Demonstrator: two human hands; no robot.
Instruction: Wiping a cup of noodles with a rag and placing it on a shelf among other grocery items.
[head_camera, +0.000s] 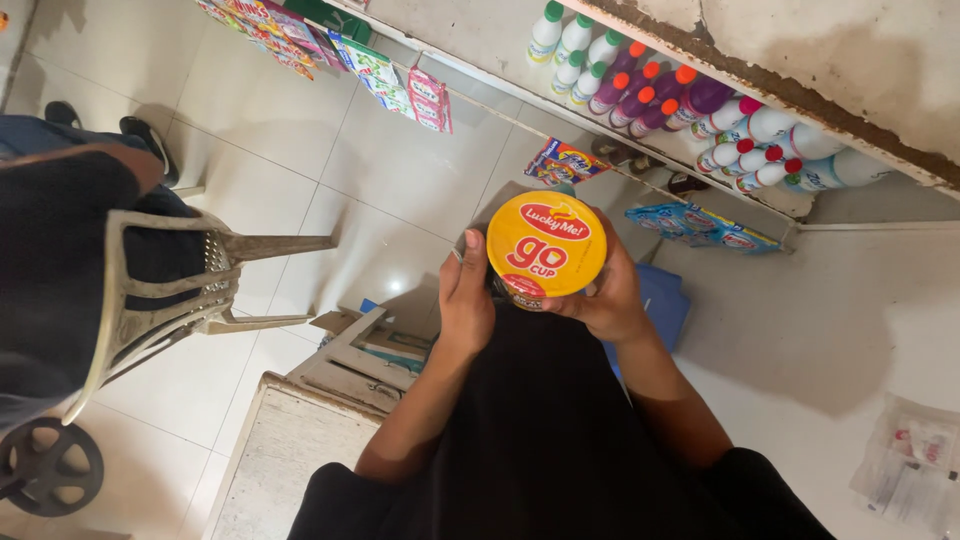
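Observation:
A round noodle cup with a yellow lid and red markings is held up in front of me, lid facing the camera. My left hand grips its left side, thumb up along the rim. Around its right and lower side wraps my right hand. Both arms come up from my black-clothed lap. The cup's body is mostly hidden behind the lid and fingers.
A shelf edge at top right carries white, purple and red-capped bottles; packets hang along it. A person sits on a plastic chair at left. Cardboard pieces and a blue item lie on the tiled floor.

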